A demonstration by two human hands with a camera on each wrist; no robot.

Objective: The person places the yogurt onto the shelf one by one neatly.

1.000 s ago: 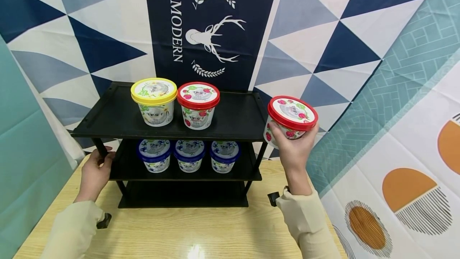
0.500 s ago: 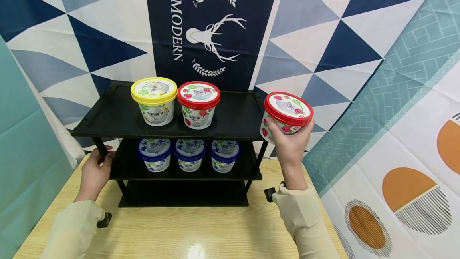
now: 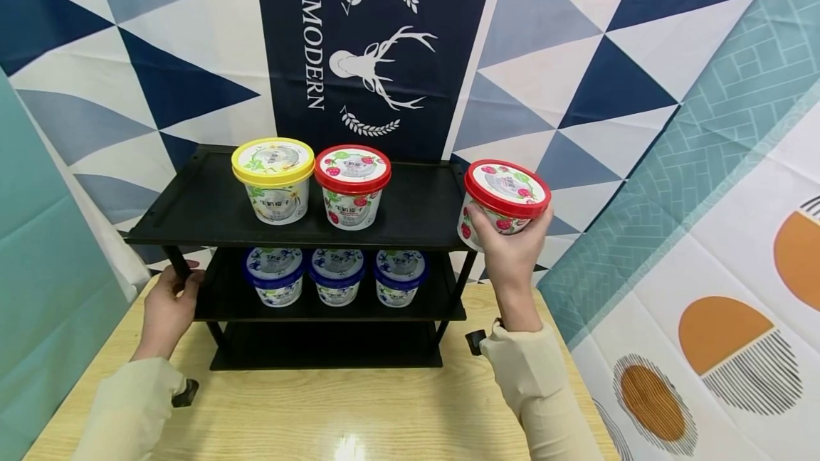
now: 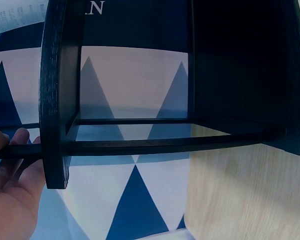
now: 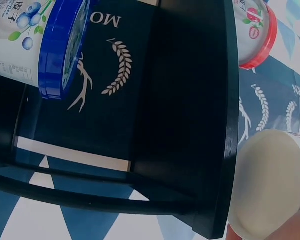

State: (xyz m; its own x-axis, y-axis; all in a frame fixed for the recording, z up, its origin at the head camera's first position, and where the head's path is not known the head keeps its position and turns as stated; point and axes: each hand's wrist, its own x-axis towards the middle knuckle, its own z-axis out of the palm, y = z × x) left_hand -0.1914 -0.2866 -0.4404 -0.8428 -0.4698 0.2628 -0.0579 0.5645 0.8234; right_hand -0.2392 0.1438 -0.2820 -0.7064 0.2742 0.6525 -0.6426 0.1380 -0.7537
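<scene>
My right hand (image 3: 514, 255) grips a red-lidded tub (image 3: 506, 187) printed with raspberries, tilted slightly, at the right end of the black shelf rack's top shelf (image 3: 426, 208). In the right wrist view the tub's pale underside (image 5: 270, 182) shows beside the shelf edge. My left hand (image 3: 168, 308) holds the rack's left post (image 3: 177, 262), thumb on one side and fingers behind, as the left wrist view also shows. On the top shelf stand a yellow-lidded tub (image 3: 274, 183) and a second red-lidded tub (image 3: 352, 187), side by side.
Three blue-lidded tubs (image 3: 338, 277) line the middle shelf under the top one. The rack's lowest shelf (image 3: 327, 347) lies on the wooden table (image 3: 307, 411). A patterned cloth wall (image 3: 378, 41) rises close behind, with more hangings at both sides.
My right hand has carried the red-lidded tub left and slightly up, closer to the top shelf's right end. The left hand keeps its hold on the post.
</scene>
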